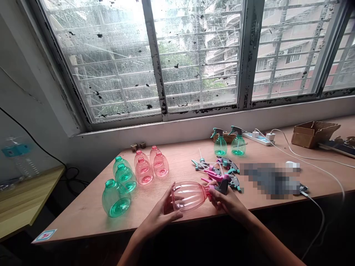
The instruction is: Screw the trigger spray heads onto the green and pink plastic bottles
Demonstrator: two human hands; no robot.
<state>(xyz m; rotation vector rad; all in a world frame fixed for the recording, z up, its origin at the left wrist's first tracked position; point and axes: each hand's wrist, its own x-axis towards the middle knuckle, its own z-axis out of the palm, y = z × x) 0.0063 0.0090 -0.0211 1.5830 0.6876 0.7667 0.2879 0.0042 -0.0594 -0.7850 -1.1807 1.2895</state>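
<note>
My left hand (163, 212) grips the body of a clear pink plastic bottle (190, 195) lying on its side above the near edge of the wooden table (83, 218). At the bottle's neck, my right hand (226, 201) is closed on a pink and grey spray trigger head (219, 184). Just behind it lies a pile of loose trigger heads (222, 170), pink and teal.
Three pink bottles (149, 164) and three green bottles (119, 184) stand without caps at the left. Two finished green spray bottles (229, 142) stand at the back by a power strip (259, 138). A cardboard box (313, 133) sits at the right. White cables (318, 166) cross the table.
</note>
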